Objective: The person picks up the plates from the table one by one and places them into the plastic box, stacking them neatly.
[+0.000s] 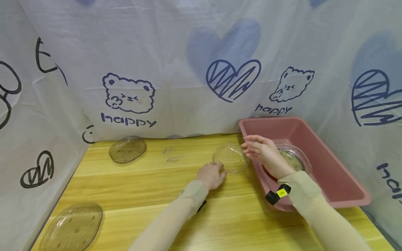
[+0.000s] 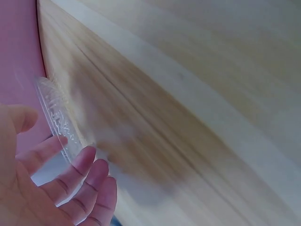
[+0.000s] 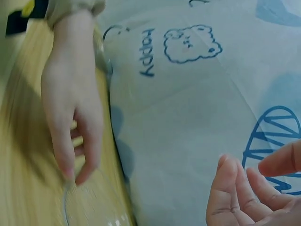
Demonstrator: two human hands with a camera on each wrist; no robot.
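Observation:
A clear, scalloped plate (image 1: 230, 158) lies on the table beside the pink tub. My left hand (image 1: 211, 175) is at its near-left edge, with thumb and index fingertips by the rim. In the left wrist view, the left hand (image 2: 56, 183) has loosely bent fingers, and a gap shows between thumb and index finger beside the clear plate (image 2: 59, 120). Above the tub's left rim is my right hand (image 1: 267, 155), its fingers slightly bent and holding nothing. The right wrist view shows that hand (image 3: 254, 197) with its thumb apart from the fingers.
The pink tub (image 1: 337, 167) stands at the right, with clear dishware (image 1: 303, 158) inside, partly hidden by my right forearm. Two brownish transparent plates lie at left: one at the back (image 1: 127, 150), a larger one in front (image 1: 73, 228). A printed cloth (image 1: 176, 69) hangs behind the table.

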